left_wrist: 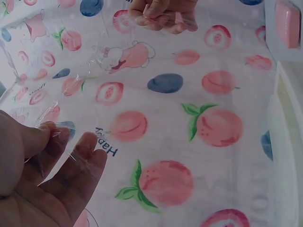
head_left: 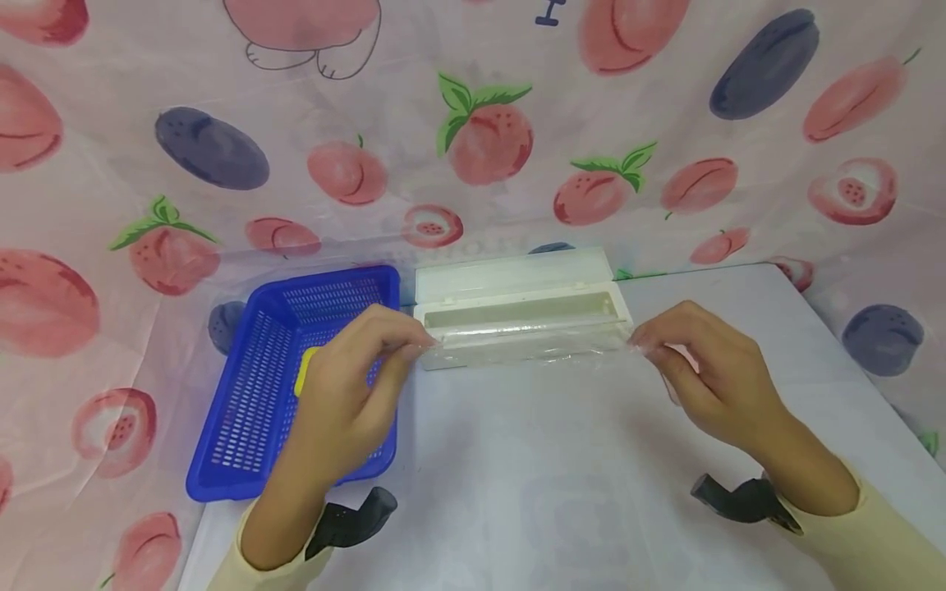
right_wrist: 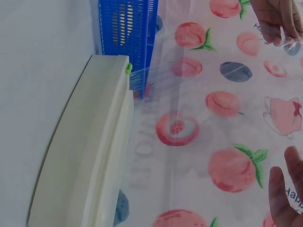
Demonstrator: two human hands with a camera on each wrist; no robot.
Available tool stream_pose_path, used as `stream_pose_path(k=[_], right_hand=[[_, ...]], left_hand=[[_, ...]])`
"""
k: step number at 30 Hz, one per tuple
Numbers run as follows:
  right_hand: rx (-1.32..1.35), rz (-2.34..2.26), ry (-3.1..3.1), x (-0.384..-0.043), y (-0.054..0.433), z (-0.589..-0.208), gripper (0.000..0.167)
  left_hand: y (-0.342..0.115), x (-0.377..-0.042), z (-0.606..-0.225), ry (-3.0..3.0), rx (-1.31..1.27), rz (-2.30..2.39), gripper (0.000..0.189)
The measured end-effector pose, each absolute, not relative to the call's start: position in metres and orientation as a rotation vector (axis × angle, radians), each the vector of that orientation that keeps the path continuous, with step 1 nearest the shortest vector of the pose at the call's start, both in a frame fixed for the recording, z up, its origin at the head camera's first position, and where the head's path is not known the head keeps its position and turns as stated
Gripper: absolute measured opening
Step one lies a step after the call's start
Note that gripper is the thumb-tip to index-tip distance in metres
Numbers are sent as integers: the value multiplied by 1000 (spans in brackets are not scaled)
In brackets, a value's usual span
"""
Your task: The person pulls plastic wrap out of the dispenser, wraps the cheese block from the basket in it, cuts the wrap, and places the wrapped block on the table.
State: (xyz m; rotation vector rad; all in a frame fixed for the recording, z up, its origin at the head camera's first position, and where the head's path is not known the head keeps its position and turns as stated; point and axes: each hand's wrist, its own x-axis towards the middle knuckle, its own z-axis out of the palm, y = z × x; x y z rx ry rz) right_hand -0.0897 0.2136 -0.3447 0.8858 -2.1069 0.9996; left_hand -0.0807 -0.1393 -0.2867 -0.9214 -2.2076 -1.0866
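A sheet of clear cling film (head_left: 532, 351) stretches between both hands in front of a long white box (head_left: 513, 275). The box's lid is raised, and a film roll (head_left: 528, 327) shows along its front. My left hand (head_left: 355, 386) pinches the film's left corner between thumb and fingers. At the other corner, my right hand (head_left: 709, 386) pinches the film in the same way. Wrinkled film runs over the fingers of the left hand (left_wrist: 61, 175) in the left wrist view. Only spread fingertips of the right hand (right_wrist: 284, 194) appear in the right wrist view.
Left of the box stands a blue plastic basket (head_left: 203, 480) with a yellow thing (head_left: 305, 371) inside, partly hidden by the left hand. A pink block-like object (left_wrist: 287, 23) lies on the table near the right hand. A fruit-print cloth (head_left: 502, 222) hangs behind the white tabletop (head_left: 510, 451).
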Motion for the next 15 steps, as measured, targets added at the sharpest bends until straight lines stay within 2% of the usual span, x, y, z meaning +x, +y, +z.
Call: stream_pose_path(k=[6, 12, 15], right_hand=[[965, 1070, -2011, -83, 209, -344, 44], [997, 1126, -1912, -77, 203, -337, 40], [1012, 1138, -1870, -75, 200, -335, 37]], left_hand=[[-142, -71, -288, -2188, -961, -1099, 8], [-144, -65, -284, -2114, -966, -1115, 25], [-145, -61, -283, -2107, -959, -1130, 26]])
